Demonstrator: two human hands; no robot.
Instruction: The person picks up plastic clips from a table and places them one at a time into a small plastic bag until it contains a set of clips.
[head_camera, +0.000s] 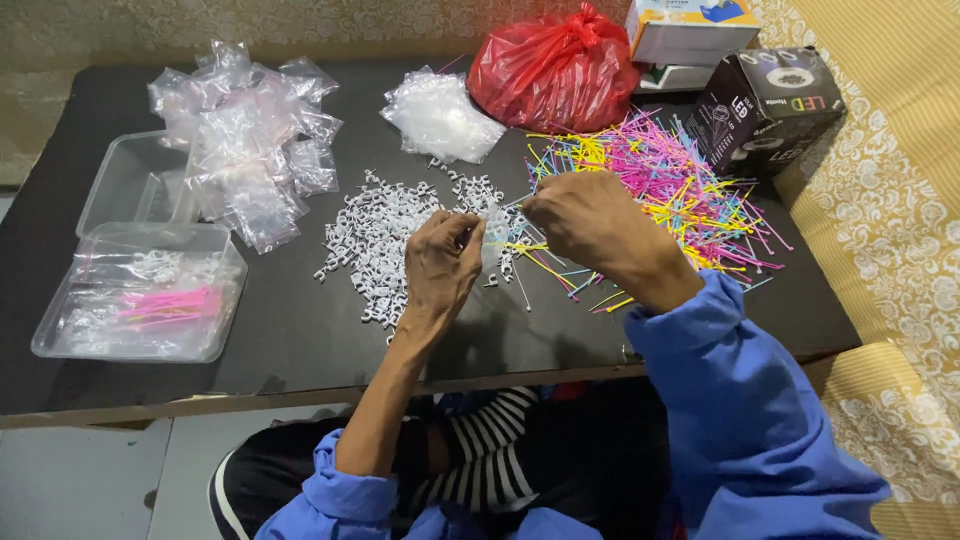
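My left hand (440, 262) hovers over a heap of small white plastic clips (375, 235) on the black table (270, 330), its fingers pinched around a small clear bag by the clips. My right hand (590, 222) is close beside it, fingers closed at the left edge of a big pile of thin coloured plastic sticks (670, 180) in pink, yellow, blue and green. What the right fingers hold is hidden. Both hands nearly touch above the gap between the two piles.
Several small clear bags (250, 130) lie at the back left beside an empty clear tray (125, 180). A clear tray (140, 295) with filled bags sits front left. A bundle of clear bags (440, 115), red bag (555, 70), black box (765, 105) and white boxes (690, 35) stand behind.
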